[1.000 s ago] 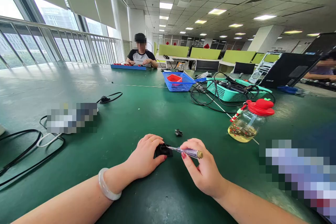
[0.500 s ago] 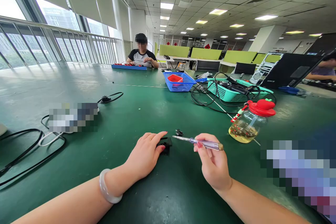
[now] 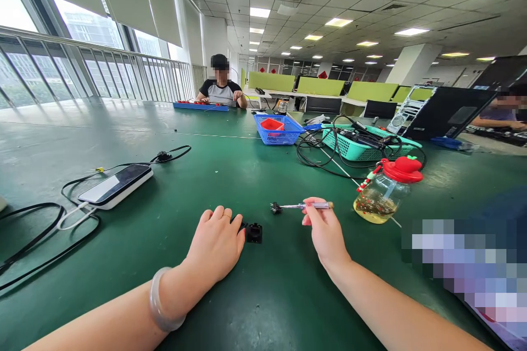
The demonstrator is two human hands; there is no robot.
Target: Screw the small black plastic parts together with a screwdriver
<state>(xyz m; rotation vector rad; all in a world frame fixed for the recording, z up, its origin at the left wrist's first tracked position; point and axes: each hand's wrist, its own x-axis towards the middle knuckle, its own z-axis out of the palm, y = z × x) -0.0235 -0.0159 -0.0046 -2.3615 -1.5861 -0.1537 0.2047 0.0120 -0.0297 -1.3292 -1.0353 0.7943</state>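
Observation:
My right hand (image 3: 325,230) grips a slim screwdriver (image 3: 315,205) with a clear purplish handle, its shaft pointing left. The tip meets a small dark clump (image 3: 275,208) of what look like tiny screws; single pieces are too small to make out. My left hand (image 3: 216,241), with a pale bangle at the wrist, rests on the green table with its fingers bent. Its thumb and index finger close on the edge of a black plastic part (image 3: 254,233), a squarish piece with a round recess. Some of that part lies hidden under the fingers.
To the left lies a white-edged device (image 3: 119,184) with cables. A jar with a red lid (image 3: 389,192) stands at right, before a teal basket (image 3: 354,145) of cables. Further back are a blue basket (image 3: 278,129) and a seated person (image 3: 222,90). A blurred screen (image 3: 481,279) lies front right.
The screwdriver tip has come to the dark clump, and the tool now lies nearly level. My left hand has shifted slightly left, uncovering more of the black part.

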